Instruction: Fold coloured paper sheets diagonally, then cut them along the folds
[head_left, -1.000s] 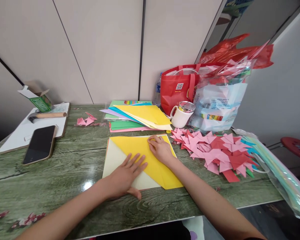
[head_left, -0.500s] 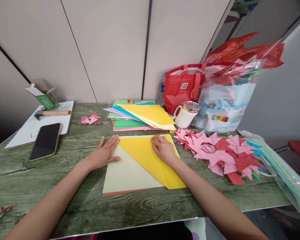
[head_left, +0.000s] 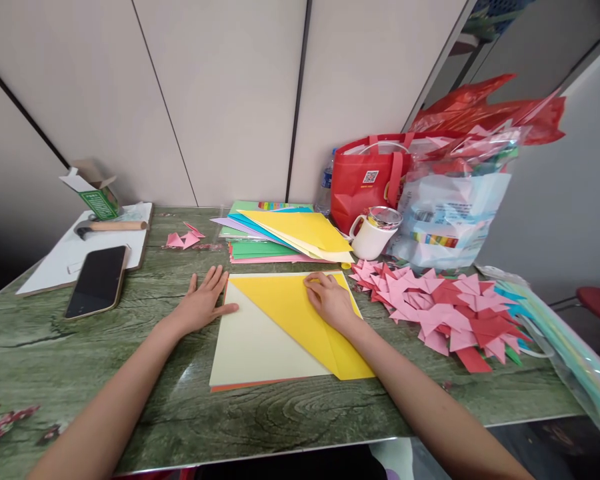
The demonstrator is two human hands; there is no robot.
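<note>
Left of and nearer than the mug (head_left: 373,240), folded yellow paper (head_left: 285,310) lies on pale paper (head_left: 250,347). The right hand (head_left: 331,301) rests bent on the yellow, grip unclear; the left hand (head_left: 200,305) spreads open farther left.

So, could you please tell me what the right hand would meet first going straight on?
Past the yellow sheet under the right hand, probably the coloured paper stack; depth is unclear.

Yellow sheet (head_left: 294,308) of matt paper
</note>
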